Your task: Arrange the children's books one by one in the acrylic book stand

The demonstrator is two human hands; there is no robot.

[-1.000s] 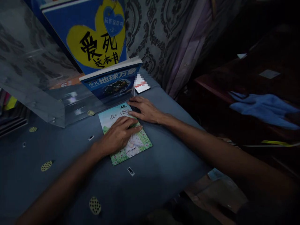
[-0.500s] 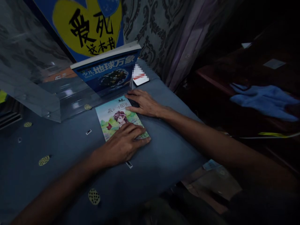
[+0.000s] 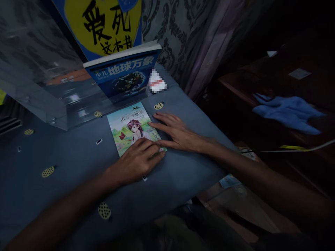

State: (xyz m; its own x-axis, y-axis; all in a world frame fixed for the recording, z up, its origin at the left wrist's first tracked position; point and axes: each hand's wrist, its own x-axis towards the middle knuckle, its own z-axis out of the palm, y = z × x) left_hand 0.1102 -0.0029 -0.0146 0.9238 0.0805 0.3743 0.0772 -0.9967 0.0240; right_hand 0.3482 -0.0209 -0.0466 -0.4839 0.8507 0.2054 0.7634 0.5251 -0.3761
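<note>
A thin book (image 3: 134, 127) with a drawn figure and a red butterfly on its cover lies flat on the grey-blue tablecloth (image 3: 180, 184). Across its lower edge sits my left hand (image 3: 138, 158), fingers bent together over the cover and thumb along the bottom corner. My right hand (image 3: 178, 134) is open, fingers spread, with its fingertips at the book's right edge. Just behind the book, a blue book (image 3: 128, 82) with a globe on its cover leans upright in a clear acrylic stand (image 3: 57, 111).
A large blue and yellow book (image 3: 110, 24) stands at the back against a patterned curtain (image 3: 167, 31). Dark stacked items (image 3: 10, 113) are at the left edge. A white item (image 3: 157, 82), partly pixelated, lies beside the stand. Right of the table, a blue cloth (image 3: 288, 111) lies lower down.
My right hand has slid down along the book's right side, off the top corner, uncovering a printed pineapple on the cloth. The left hand stays at the lower edge. The view has shifted slightly.
</note>
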